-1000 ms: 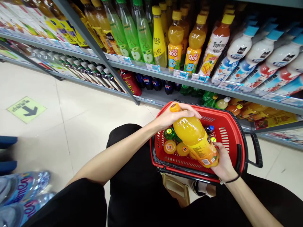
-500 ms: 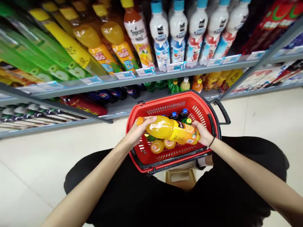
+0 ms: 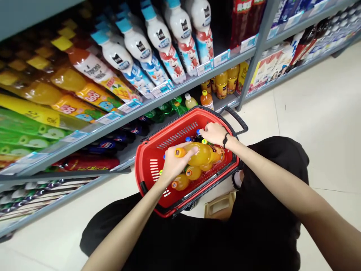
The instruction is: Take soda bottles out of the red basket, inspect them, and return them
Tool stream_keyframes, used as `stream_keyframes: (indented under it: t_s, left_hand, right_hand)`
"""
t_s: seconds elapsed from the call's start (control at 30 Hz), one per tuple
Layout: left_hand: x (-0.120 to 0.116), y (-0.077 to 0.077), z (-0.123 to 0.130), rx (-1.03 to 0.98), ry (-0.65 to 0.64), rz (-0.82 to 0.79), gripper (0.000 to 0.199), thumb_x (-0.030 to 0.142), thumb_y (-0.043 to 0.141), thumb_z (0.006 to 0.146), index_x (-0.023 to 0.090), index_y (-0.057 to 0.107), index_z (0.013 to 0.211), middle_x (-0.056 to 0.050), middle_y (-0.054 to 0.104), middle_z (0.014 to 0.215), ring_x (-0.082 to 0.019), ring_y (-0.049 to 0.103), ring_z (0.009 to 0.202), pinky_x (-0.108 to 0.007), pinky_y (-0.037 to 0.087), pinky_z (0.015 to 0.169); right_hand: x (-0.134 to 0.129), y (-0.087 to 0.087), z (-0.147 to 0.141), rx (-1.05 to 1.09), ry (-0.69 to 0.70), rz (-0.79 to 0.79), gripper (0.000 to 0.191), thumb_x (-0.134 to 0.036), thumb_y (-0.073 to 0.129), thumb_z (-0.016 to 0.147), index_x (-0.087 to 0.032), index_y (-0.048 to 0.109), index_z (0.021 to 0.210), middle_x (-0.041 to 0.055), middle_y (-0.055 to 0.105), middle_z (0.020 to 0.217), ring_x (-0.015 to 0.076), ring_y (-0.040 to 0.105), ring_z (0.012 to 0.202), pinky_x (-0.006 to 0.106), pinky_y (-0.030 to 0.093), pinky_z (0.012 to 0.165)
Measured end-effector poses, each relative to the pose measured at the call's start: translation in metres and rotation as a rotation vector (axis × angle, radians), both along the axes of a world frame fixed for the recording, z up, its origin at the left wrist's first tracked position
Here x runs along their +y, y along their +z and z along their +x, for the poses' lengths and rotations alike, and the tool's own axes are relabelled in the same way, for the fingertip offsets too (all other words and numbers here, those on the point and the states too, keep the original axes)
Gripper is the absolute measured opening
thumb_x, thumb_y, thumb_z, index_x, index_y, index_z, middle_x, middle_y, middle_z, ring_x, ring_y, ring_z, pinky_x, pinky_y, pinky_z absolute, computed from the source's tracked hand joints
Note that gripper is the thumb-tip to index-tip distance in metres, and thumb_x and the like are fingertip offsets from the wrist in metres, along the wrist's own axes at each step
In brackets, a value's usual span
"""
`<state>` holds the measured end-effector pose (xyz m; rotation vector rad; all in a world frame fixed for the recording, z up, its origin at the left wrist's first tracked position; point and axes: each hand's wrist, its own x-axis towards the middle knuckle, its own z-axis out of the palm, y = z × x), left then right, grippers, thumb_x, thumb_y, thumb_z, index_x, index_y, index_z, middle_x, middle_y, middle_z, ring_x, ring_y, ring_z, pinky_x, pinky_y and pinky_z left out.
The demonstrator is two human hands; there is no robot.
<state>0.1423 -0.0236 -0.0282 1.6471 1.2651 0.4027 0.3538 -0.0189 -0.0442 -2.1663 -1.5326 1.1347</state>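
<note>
My left hand is wrapped round the neck of a large orange juice bottle, its orange cap poking up by the thumb. The bottle lies tilted inside the red shopping basket, its base toward the right end. My right hand has its fingers closed at the blue cap of a dark bottle by the basket's back wall; the fingertips partly hide it. Under the juice bottle lie other orange drink bottles. A yellow-green cap shows between my hands.
Just beyond the basket, a shelf unit holds white bottles with blue caps, Qoo bottles and dark Pepsi bottles. The basket's black handle sticks out at the right. A small stool stands below.
The orange bottle has gone down into the basket, still in my left hand. My right hand has let go of its base and moved to a blue-capped bottle. The view has turned right.
</note>
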Motion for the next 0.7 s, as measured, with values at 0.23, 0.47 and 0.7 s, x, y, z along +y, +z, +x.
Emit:
stream_keyframes:
  t_s: [0.23, 0.47, 0.7]
  left_hand:
    - [-0.013, -0.027, 0.063, 0.389, -0.245, 0.173, 0.032, 0.047, 0.076, 0.084, 0.02, 0.081, 0.101, -0.005, 0.079, 0.086, -0.022, 0.073, 0.078, -0.029, 0.048, 0.072]
    - [-0.018, -0.089, 0.091, 0.555, -0.373, 0.158, 0.033, 0.049, 0.074, 0.088, 0.016, 0.074, 0.086, -0.013, 0.079, 0.09, -0.03, 0.076, 0.086, -0.032, 0.051, 0.074]
    - [-0.032, -0.116, 0.106, 0.549, -0.473, 0.094, 0.03, 0.044, 0.069, 0.092, 0.015, 0.076, 0.1, -0.014, 0.079, 0.107, -0.032, 0.074, 0.107, -0.037, 0.056, 0.094]
  right_hand:
    - [-0.006, 0.01, 0.008, -0.135, 0.069, 0.051, 0.039, -0.031, 0.049, 0.104, -0.005, 0.074, 0.118, 0.0252, 0.069, 0.13, 0.0301, 0.065, 0.126, 0.035, 0.046, 0.108]
    - [-0.006, 0.008, 0.017, -0.232, 0.117, 0.064, 0.036, -0.032, 0.049, 0.104, -0.013, 0.078, 0.114, 0.0198, 0.075, 0.112, 0.0333, 0.071, 0.115, 0.042, 0.055, 0.097]
    - [0.002, 0.006, 0.016, -0.213, 0.165, 0.06, 0.033, -0.028, 0.051, 0.103, -0.013, 0.077, 0.114, 0.0197, 0.075, 0.109, 0.0334, 0.071, 0.112, 0.041, 0.056, 0.092]
